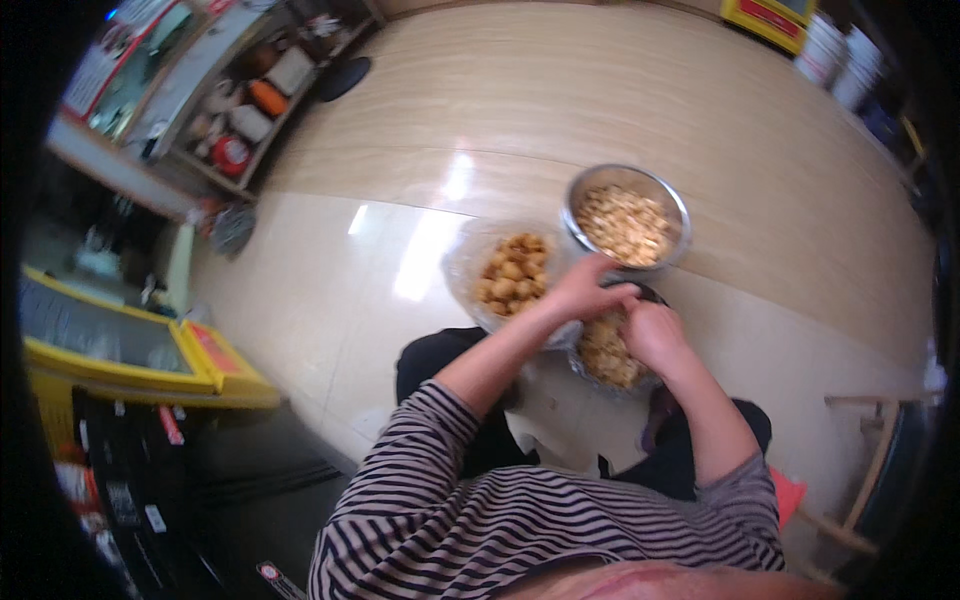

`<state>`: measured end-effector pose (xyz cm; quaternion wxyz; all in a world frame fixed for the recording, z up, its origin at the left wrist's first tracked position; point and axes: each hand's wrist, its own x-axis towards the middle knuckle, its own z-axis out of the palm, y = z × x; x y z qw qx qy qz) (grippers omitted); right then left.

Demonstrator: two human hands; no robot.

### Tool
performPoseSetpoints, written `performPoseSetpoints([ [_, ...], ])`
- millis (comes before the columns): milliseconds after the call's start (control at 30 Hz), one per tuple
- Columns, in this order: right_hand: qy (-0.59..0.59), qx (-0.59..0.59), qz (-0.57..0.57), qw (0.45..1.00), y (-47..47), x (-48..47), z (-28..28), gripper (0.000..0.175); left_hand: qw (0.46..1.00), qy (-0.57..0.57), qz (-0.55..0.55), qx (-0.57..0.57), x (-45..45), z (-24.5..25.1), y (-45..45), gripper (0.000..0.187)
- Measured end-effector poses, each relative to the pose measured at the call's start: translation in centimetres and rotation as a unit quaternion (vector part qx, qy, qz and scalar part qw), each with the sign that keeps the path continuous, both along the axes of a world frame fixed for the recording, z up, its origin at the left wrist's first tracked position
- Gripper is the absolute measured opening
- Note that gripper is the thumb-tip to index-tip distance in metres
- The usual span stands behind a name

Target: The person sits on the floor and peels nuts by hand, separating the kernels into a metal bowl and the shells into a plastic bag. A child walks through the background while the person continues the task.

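My left hand (589, 291) and my right hand (654, 334) meet fingertip to fingertip over a dark-rimmed container (654, 294) between my knees. Whatever may be between the fingers is too small and blurred to make out. Inside that container lies a heap of light brown bits (606, 352), possibly shells, partly hidden by my hands. Left of it, an open clear plastic bag (463, 262) holds round brown dried fruits or nuts (510, 277). Just beyond my hands stands a round stainless steel bowl (679, 202) filled with pale yellowish pieces (622, 225).
Glossy beige floor tiles (480, 97) surround the containers. A shelf unit (251, 169) with assorted goods stands far left. Nearer on that side are a yellow-framed freezer (202, 386) and a black cabinet (247, 480). White buckets (821, 49) stand far right, a wooden frame (874, 465) nearer.
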<state>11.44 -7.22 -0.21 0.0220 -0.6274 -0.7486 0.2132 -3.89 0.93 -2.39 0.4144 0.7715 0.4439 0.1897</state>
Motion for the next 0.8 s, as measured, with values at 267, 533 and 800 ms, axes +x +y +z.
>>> performPoseSetpoints([
  [267,0.093,0.087,-0.09,0.988,-0.6,1.5,-3.2,0.045,0.991,-0.057,0.098,-0.068,-2.2,-0.3,-0.3,0.041],
  [533,0.087,0.181,-0.101,0.974,-1.3,4.7,-2.5,0.036,0.981,-0.103,0.166,0.021,-6.3,0.4,0.3,0.044],
  [800,0.04,0.169,-0.075,0.982,-2.9,4.6,-1.8,0.03,0.987,-0.067,0.131,0.064,-6.4,1.4,-2.5,0.036],
])
